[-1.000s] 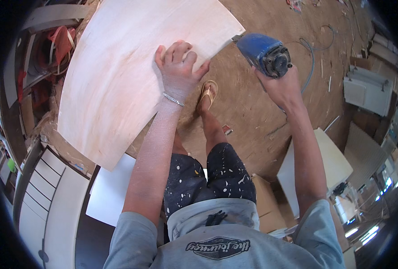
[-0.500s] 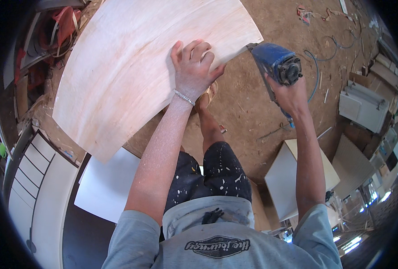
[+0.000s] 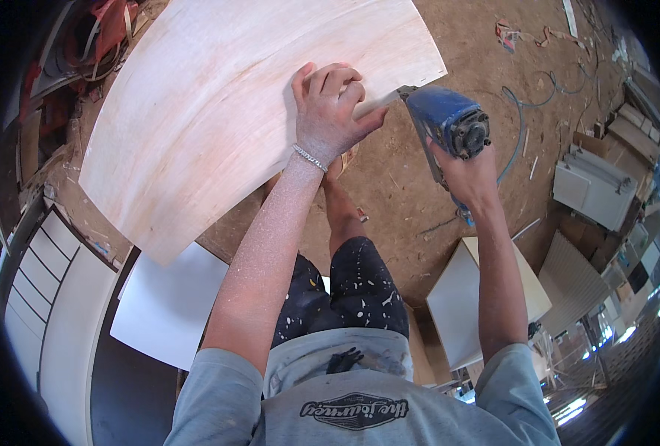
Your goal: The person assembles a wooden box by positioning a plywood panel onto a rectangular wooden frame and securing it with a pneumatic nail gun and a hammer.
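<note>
A pale plywood panel (image 3: 196, 126) with a curved outline fills the upper left. My left hand (image 3: 336, 104) grips its near edge, fingers bent over the top face and thumb out past the edge. In my right hand (image 3: 467, 172) is a blue pneumatic nail gun (image 3: 445, 111), fingers wrapped round its handle. The gun's nose lies at the panel's edge, between my left hand and the right corner; whether it touches is hard to tell. Small marks show along the edge near that corner. What supports the panel is mostly hidden.
A blue hose (image 3: 524, 134) trails across the dirt floor (image 3: 389, 201) on the right. White sheet pieces (image 3: 170, 297) stand at lower left. A white box-like cabinet (image 3: 460, 297) sits near my right forearm, with stacked boards (image 3: 594, 186) beyond. Red material (image 3: 109, 30) lies at upper left.
The nail gun's nose has slid left along the panel's edge, away from the corner and closer to my left hand. My left hand keeps nearly the same place on the panel.
</note>
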The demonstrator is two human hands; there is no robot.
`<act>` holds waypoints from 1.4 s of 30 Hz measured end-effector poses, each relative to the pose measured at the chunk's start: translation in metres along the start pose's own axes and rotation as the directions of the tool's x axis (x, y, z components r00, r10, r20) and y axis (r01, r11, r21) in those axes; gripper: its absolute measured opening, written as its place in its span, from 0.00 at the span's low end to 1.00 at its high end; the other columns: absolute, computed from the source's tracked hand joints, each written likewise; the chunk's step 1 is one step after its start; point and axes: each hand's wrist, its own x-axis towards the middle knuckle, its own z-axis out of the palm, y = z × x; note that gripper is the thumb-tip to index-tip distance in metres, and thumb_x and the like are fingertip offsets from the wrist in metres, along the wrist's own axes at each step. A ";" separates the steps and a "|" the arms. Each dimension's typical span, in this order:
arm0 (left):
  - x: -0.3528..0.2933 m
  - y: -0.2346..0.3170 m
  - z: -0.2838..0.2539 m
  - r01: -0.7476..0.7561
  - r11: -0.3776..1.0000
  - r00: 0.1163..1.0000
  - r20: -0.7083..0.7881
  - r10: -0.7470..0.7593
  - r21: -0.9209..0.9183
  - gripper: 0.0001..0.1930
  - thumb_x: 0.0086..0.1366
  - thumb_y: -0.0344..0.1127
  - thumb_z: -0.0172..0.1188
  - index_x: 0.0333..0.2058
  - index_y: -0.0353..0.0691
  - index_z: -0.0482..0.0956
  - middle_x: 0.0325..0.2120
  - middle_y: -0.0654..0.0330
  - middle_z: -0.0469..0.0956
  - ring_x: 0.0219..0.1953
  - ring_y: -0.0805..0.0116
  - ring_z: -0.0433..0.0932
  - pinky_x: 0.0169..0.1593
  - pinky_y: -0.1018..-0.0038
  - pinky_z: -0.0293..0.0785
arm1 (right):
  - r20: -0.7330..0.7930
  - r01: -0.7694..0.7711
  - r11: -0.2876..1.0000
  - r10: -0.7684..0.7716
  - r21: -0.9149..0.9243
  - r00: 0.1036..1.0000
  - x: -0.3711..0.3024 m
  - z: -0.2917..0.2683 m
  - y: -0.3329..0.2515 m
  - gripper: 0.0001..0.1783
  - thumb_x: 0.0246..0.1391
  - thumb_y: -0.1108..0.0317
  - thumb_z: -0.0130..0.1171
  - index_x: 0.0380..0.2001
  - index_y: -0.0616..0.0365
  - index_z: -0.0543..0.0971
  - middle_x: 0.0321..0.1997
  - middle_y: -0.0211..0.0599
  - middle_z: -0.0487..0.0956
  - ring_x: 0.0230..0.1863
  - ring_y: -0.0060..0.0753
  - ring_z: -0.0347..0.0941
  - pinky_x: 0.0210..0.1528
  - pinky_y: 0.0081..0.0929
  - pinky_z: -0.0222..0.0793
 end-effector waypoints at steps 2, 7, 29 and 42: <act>0.000 0.000 0.001 0.007 1.000 1.000 -0.023 -0.008 -0.014 0.12 0.52 0.44 0.68 0.26 0.48 0.74 0.41 0.66 0.76 0.52 0.65 0.72 0.62 0.55 0.56 | -0.030 0.021 0.999 -0.022 -0.034 0.999 -0.003 0.003 -0.003 0.18 0.52 0.66 0.66 0.45 0.63 0.80 0.42 0.44 0.84 0.46 0.34 0.80 0.49 0.32 0.72; -0.002 -0.004 0.005 -0.001 0.999 1.000 -0.027 0.000 -0.047 0.07 0.54 0.39 0.64 0.28 0.46 0.75 0.40 0.64 0.77 0.53 0.63 0.74 0.61 0.57 0.57 | -0.022 0.000 1.000 0.001 0.026 1.000 -0.005 0.003 0.000 0.16 0.51 0.64 0.63 0.41 0.62 0.81 0.37 0.52 0.83 0.44 0.50 0.81 0.44 0.37 0.74; -0.171 -0.098 -0.111 -0.226 0.948 0.900 0.420 0.114 0.227 0.35 0.58 0.39 0.66 0.65 0.55 0.67 0.71 0.52 0.54 0.73 0.52 0.50 0.72 0.48 0.41 | -0.060 0.004 0.999 -0.002 0.035 0.998 -0.026 0.048 0.019 0.22 0.51 0.58 0.67 0.45 0.62 0.81 0.40 0.50 0.84 0.44 0.40 0.82 0.47 0.34 0.74; -0.160 -0.102 -0.131 -0.141 0.970 0.897 0.440 0.042 0.196 0.32 0.59 0.45 0.63 0.64 0.59 0.69 0.69 0.60 0.58 0.72 0.61 0.53 0.73 0.51 0.43 | -0.037 -0.120 0.992 0.121 0.032 0.992 -0.041 0.066 -0.021 0.18 0.53 0.66 0.66 0.43 0.68 0.80 0.40 0.43 0.84 0.42 0.32 0.80 0.46 0.31 0.73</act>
